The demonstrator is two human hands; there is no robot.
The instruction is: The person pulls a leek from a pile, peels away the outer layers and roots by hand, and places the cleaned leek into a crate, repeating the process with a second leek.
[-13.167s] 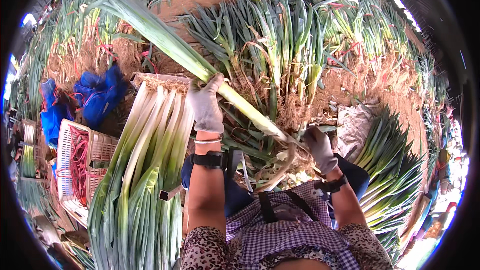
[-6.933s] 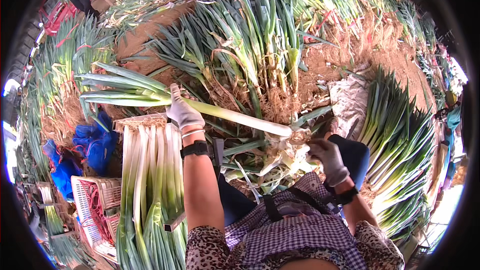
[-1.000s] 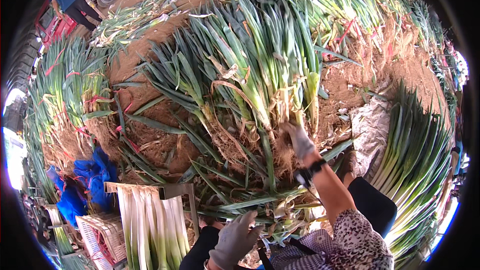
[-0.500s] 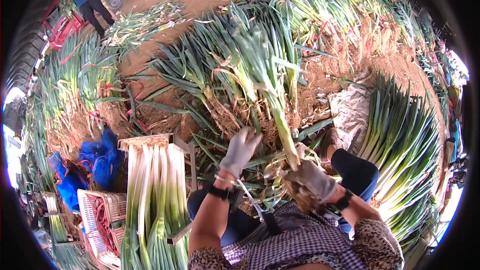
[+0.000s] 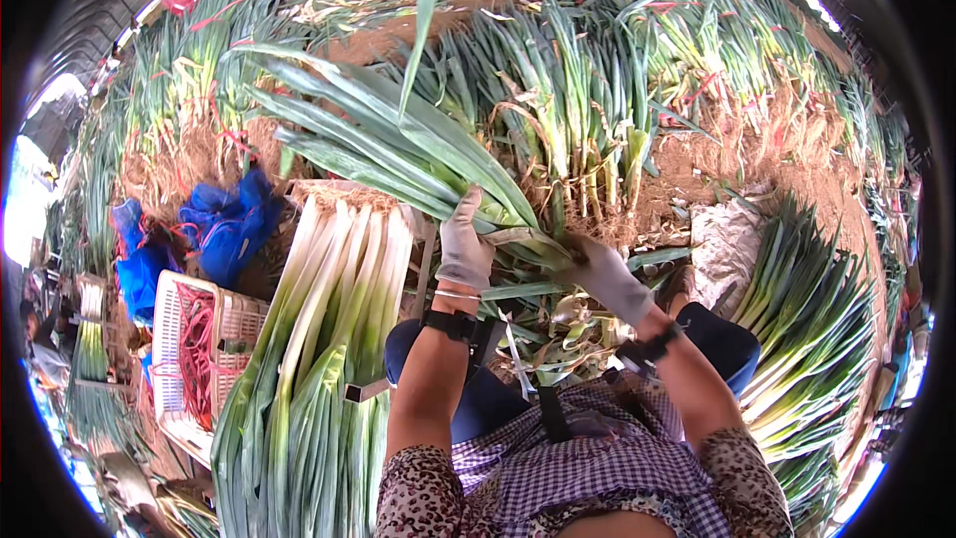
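Observation:
A leek (image 5: 398, 154) lies across in front of me, its long green leaves fanning toward the upper left. My left hand (image 5: 465, 247), in a pale work glove, is closed around the leaves, thumb on top. My right hand (image 5: 605, 279), also gloved, grips the leek farther right, where the leaves come together; the stalk end there is hidden by the hand. One loose-looking leaf (image 5: 423, 25) sticks up above the rest. Beneath both hands lie peeled leaf scraps (image 5: 573, 324). To the left, trimmed leeks (image 5: 334, 299) rest in a wooden frame (image 5: 366, 391), roots at the far end.
Unpeeled leeks (image 5: 583, 120) stand upright ahead. Tied bundles (image 5: 184, 90) are at the far left and more (image 5: 717, 50) at the far right. Loose leeks (image 5: 797, 309) lie at my right beside a pale sack (image 5: 732, 244). A white basket (image 5: 244, 311) holds red ties near blue netting (image 5: 229, 224).
The leek has swung from upright on the right to lying toward the upper left. My left hand, empty before, now holds its leaves. The view has shifted.

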